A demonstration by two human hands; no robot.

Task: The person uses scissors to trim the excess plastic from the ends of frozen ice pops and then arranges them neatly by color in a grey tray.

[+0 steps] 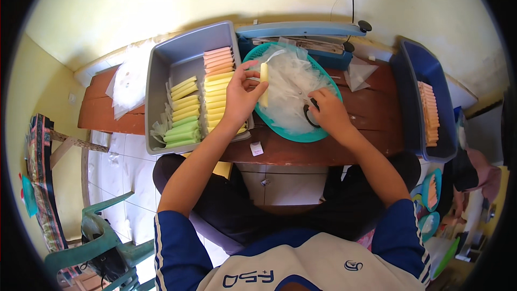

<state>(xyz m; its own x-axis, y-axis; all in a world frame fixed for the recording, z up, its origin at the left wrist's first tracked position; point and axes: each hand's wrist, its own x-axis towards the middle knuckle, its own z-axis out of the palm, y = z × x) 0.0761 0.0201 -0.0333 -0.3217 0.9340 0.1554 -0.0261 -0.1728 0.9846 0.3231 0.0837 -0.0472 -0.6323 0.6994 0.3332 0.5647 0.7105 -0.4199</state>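
My left hand (243, 92) pinches a pale yellow stick (264, 84) upright over the left part of a teal basket (326, 132). A loose clear plastic end trails from the stick's top. My right hand (327, 109) grips the black-handled scissors (307, 116) above the basket, which is heaped with clear plastic bags (291, 83). Left of the basket stands a grey tub (177, 48) with rows of plastic-wrapped sticks: yellow sticks (216, 97), green sticks (183, 132) and pink sticks (218, 60).
Behind the basket lies a long blue bag sealer (301, 29). A dark blue tub (401, 75) with unwrapped orange-pink sticks (428, 113) stands at the right. More plastic bags (129, 89) lie on the bench's left end. A green plastic chair (116, 237) is at lower left.
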